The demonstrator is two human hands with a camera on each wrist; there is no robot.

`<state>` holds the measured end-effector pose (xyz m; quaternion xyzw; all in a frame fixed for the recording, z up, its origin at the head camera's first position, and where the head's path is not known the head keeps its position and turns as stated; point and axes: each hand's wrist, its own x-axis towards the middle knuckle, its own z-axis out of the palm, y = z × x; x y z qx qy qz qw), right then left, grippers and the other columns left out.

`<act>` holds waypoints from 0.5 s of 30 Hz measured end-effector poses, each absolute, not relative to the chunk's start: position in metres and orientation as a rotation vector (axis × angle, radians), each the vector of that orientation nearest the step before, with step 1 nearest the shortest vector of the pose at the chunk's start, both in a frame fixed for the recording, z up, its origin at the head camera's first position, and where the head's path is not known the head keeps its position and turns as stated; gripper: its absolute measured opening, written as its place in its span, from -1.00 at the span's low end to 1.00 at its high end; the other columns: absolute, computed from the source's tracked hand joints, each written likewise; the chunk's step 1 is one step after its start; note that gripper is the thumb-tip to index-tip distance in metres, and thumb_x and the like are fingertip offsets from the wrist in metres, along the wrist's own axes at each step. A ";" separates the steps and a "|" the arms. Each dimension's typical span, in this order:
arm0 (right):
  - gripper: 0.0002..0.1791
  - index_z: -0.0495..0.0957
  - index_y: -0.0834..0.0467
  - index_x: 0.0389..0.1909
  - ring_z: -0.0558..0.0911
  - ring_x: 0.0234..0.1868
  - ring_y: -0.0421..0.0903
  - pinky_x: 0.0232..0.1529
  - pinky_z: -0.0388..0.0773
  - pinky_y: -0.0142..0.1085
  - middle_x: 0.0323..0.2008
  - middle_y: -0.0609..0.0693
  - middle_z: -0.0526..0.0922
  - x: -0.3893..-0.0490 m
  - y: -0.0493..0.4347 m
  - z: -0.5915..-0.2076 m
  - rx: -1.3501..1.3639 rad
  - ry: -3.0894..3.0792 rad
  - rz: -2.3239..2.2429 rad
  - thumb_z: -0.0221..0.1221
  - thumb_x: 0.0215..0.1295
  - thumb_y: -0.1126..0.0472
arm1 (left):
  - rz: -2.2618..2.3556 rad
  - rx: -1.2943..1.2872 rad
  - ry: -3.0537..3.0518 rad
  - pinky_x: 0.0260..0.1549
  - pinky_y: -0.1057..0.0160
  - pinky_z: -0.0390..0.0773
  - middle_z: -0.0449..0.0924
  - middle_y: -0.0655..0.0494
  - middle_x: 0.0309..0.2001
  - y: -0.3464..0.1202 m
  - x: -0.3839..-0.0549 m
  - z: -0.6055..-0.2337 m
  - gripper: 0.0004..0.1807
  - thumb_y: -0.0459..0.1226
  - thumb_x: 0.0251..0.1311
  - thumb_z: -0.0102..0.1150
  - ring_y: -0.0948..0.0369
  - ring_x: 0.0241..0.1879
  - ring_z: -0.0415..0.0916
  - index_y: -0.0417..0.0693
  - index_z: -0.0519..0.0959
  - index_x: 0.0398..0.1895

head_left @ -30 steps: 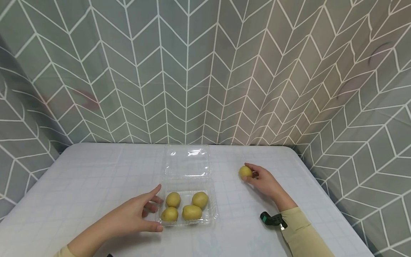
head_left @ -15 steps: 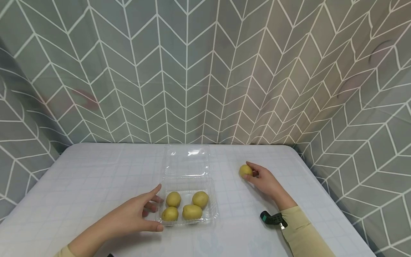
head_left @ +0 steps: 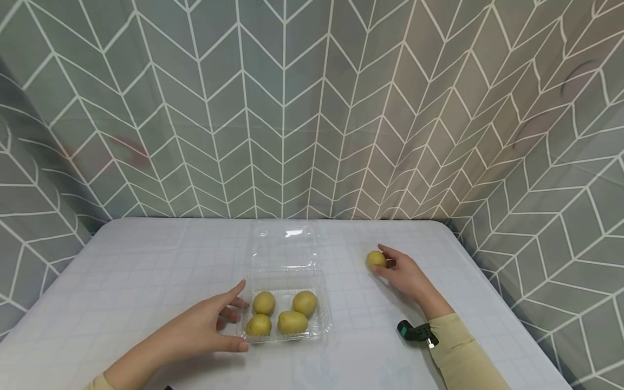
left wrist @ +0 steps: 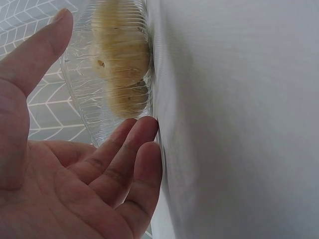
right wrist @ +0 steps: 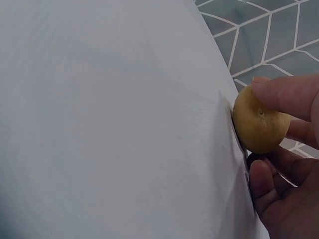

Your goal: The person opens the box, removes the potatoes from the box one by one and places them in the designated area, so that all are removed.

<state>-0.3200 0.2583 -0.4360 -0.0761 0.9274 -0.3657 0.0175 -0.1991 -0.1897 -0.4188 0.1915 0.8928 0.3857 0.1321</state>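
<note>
My right hand (head_left: 403, 273) pinches a yellow lemon (head_left: 376, 260) between thumb and fingers, over the right part of the table. In the right wrist view the thumb presses on the lemon (right wrist: 259, 122), whose small stem end shows, and it sits right at the cloth. A clear plastic clamshell box (head_left: 319, 325) lies unfolded mid-table, holding several more lemons (head_left: 292, 322). Beside its left wall is my left hand (head_left: 205, 327), thumb and fingers spread apart. In the left wrist view its fingertips (left wrist: 145, 127) reach the ribbed wall, with lemons (left wrist: 122, 57) behind it.
The box's transparent lid (head_left: 284, 246) lies folded back toward the far side. A white patterned cloth covers the table (head_left: 161, 260). Grey curtains (head_left: 312, 108) with white zigzag lines stand behind it and at both sides. A dark wrist device (head_left: 414, 331) is on the right forearm.
My right hand and its lemon have shifted slightly to the right. The left hand and the box have stayed practically in place.
</note>
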 end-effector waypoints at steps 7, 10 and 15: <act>-0.22 0.25 0.28 0.44 0.52 0.05 0.05 0.02 0.46 -0.07 0.17 0.20 0.52 -0.320 0.259 -0.434 -0.252 2.869 -1.156 0.30 0.30 0.07 | 1.116 0.555 2.597 -0.11 0.27 0.57 0.49 0.14 0.20 -0.190 -0.199 -0.419 0.26 0.16 -0.11 0.51 0.17 0.03 0.54 -0.16 0.01 0.56; -0.21 0.25 0.27 0.44 0.52 0.05 0.05 0.01 0.47 -0.07 0.16 0.20 0.52 -0.320 0.259 -0.434 -0.252 2.860 -1.169 0.31 0.29 0.06 | 1.116 0.556 2.600 -0.12 0.27 0.57 0.49 0.14 0.20 -0.190 -0.199 -0.419 0.26 0.16 -0.11 0.51 0.18 0.03 0.54 -0.16 0.02 0.56; -0.18 0.23 0.23 0.46 0.49 0.14 0.12 0.09 0.47 -0.01 0.22 0.22 0.48 -0.319 0.259 -0.432 -0.196 2.844 -1.170 0.32 0.28 0.01 | 1.118 0.552 2.595 -0.12 0.27 0.57 0.49 0.15 0.20 -0.189 -0.199 -0.419 0.27 0.16 -0.11 0.51 0.18 0.04 0.54 -0.17 0.02 0.56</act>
